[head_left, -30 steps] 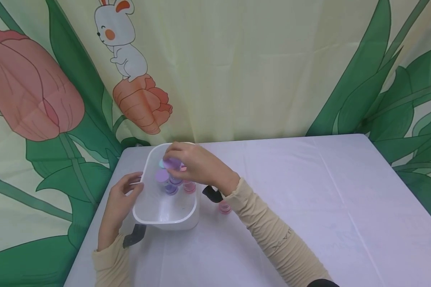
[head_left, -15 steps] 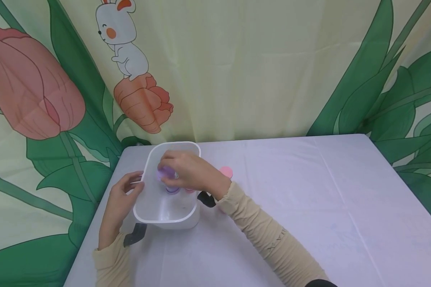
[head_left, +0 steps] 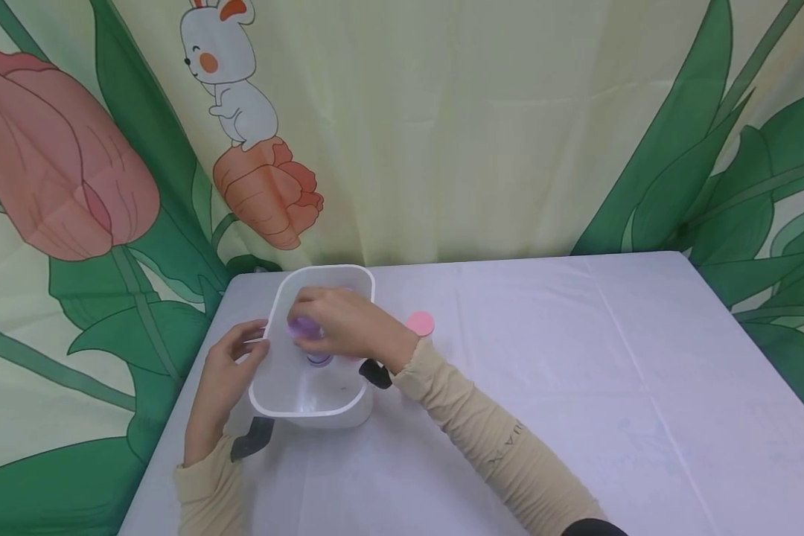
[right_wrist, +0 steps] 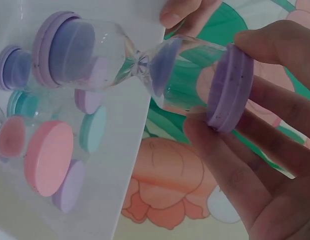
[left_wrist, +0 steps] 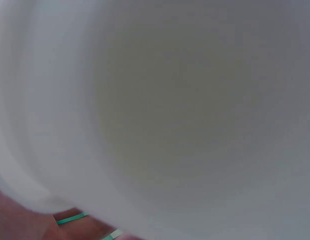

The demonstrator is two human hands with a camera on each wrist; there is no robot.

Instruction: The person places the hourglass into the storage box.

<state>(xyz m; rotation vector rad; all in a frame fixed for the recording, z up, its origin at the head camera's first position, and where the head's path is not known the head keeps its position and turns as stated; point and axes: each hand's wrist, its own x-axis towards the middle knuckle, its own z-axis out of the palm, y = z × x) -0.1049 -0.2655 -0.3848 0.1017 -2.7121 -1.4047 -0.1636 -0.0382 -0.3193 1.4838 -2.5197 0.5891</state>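
Observation:
In the head view my right hand (head_left: 351,324) is down inside a white plastic bin (head_left: 351,419), holding a sand timer by its purple top cap (head_left: 304,326). Thumb and fingertips grip the cap's edge in the right wrist view, where the timer's clear glass (right_wrist: 107,55) with bluish-purple sand shows. My left hand (head_left: 224,372) rests at the bin's left side, fingertips against the outer wall under the rim. Other timers stand inside the bin, among them one with a pink cap (right_wrist: 48,157) and one with a teal cap (right_wrist: 93,129); my right hand mostly hides them from above.
The bin stands at the back left of a table with a white cloth (head_left: 576,372). A pink-capped timer (head_left: 420,323) stands on the cloth right of the bin, close behind my right sleeve. Behind the table hangs a printed curtain (head_left: 455,149).
My right hand has moved left and slightly down inside the bin with the purple sand timer. The pink cap right of the bin has come into view. My left hand stays in place.

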